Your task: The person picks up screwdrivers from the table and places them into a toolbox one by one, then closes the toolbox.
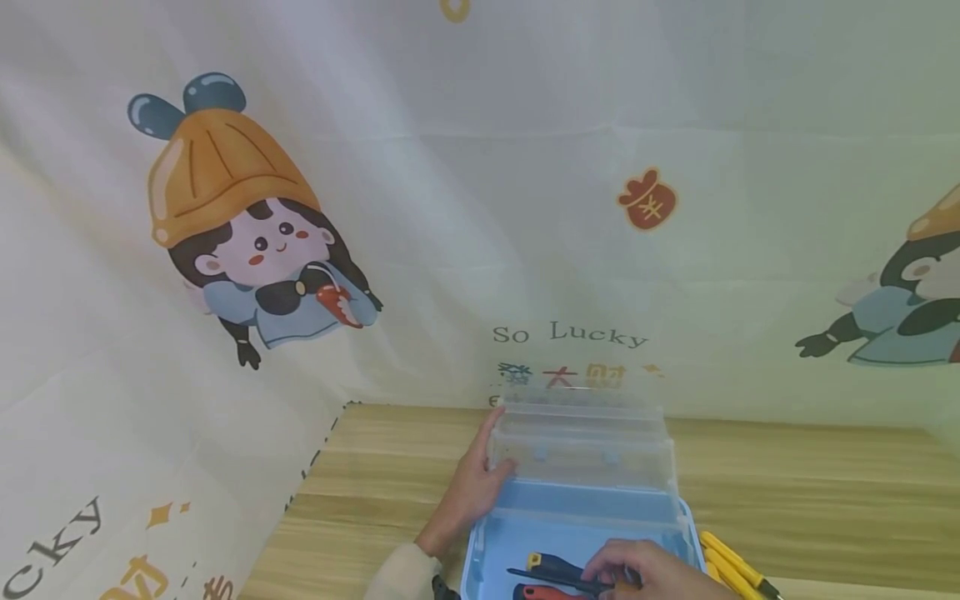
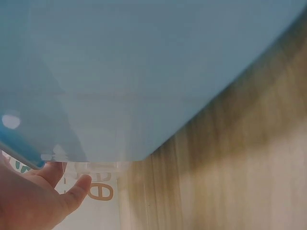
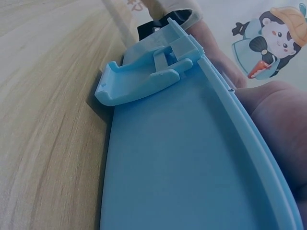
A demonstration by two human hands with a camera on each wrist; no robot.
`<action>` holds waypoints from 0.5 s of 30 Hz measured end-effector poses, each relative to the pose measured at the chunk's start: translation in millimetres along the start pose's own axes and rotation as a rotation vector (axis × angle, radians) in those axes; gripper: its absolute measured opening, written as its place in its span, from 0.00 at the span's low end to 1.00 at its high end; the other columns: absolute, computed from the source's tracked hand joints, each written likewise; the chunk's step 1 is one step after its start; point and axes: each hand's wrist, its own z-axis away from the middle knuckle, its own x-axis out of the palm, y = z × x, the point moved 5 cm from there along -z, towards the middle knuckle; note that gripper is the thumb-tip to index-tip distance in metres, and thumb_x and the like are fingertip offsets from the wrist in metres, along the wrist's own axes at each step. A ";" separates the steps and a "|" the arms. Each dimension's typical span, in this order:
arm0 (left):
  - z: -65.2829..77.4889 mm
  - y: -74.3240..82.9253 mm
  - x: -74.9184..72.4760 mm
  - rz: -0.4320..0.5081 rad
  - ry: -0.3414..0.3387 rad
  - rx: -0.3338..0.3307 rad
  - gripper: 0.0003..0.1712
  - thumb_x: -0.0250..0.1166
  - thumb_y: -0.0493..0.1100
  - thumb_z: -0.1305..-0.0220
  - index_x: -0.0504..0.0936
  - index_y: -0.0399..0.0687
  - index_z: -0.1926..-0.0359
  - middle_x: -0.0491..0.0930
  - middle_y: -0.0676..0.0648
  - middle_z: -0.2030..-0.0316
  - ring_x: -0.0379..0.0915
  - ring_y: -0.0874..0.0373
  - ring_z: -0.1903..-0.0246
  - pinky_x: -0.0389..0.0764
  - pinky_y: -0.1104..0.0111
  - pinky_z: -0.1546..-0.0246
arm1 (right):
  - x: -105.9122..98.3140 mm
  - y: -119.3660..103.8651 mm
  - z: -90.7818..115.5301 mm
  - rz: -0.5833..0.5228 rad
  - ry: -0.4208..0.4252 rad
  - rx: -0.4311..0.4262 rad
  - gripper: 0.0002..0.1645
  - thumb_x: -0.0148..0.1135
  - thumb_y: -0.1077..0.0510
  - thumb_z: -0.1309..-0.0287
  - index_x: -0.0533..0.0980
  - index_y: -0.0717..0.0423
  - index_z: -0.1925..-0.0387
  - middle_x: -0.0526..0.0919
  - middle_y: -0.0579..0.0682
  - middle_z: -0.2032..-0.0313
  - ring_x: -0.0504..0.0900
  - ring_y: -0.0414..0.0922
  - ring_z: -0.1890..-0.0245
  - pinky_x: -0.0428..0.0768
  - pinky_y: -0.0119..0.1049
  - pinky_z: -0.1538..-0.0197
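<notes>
A blue plastic box (image 1: 476, 554) lies on the table, its clear lid (image 1: 585, 462) standing raised at the far side. At the lid's left edge, my left hand (image 1: 474, 477) holds it, the thumb in front and the fingers along the edge. My right hand (image 1: 637, 571) is down inside the box and pinches a screwdriver with a dark shaft (image 1: 553, 579) that points left. Beside it lie a black handle with a yellow end (image 1: 546, 565) and a red-and-black handle (image 1: 542, 592). In the right wrist view a blue latch (image 3: 139, 79) sticks out from the box's front.
Yellow-handled tools (image 1: 731, 562) lie on the wooden table (image 1: 810, 500) just right of the box. A printed cloth (image 1: 480, 208) hangs behind the table and along its left side. A black strap (image 3: 163, 24) circles the left wrist.
</notes>
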 end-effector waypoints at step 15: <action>0.1 0.4 -0.4 -0.003 0.001 -0.009 0.41 0.55 0.38 0.30 0.50 0.66 0.22 0.62 0.45 0.27 0.64 0.42 0.33 0.65 0.40 0.34 | 1.0 2.2 -2.3 0.048 -0.006 0.005 0.12 0.54 0.68 0.34 0.76 0.71 0.52 0.77 0.56 0.66 0.70 0.28 0.66 0.75 0.28 0.69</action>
